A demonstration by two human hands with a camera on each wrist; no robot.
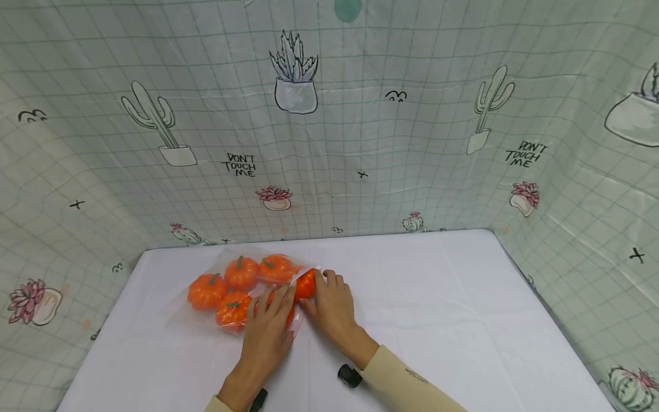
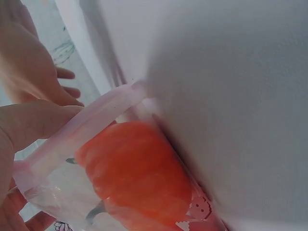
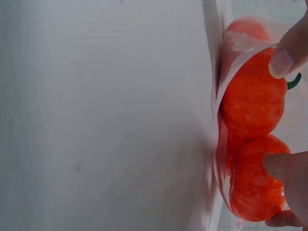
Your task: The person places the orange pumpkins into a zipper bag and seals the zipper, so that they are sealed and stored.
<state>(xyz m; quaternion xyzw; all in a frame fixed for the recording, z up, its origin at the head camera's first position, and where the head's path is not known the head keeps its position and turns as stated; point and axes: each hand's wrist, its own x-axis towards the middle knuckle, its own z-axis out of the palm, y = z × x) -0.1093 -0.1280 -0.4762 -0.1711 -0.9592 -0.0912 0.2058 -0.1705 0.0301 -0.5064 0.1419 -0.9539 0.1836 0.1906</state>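
Observation:
Several small orange toy pumpkins (image 1: 207, 292) with green stems lie inside a clear plastic bag (image 1: 180, 312) with a pinkish mouth edge, left of the table's middle. My left hand (image 1: 268, 335) lies over the bag's mouth end. Its thumb (image 2: 43, 120) and fingers hold the pink edge in the left wrist view. At the mouth, my right hand (image 1: 334, 306) grips a toy pumpkin (image 1: 306, 285) with thumb and fingers. Two pumpkins, an upper one (image 3: 252, 98) and a lower one (image 3: 255, 192), sit side by side within the bag's opening in the right wrist view.
A white cloth covers the table (image 1: 437, 297). Behind and at both sides hangs a gridded curtain (image 1: 350, 131) printed with cacti and lettering. A black device (image 1: 350, 376) sits by the right wrist, and another black piece (image 1: 259, 399) by the left.

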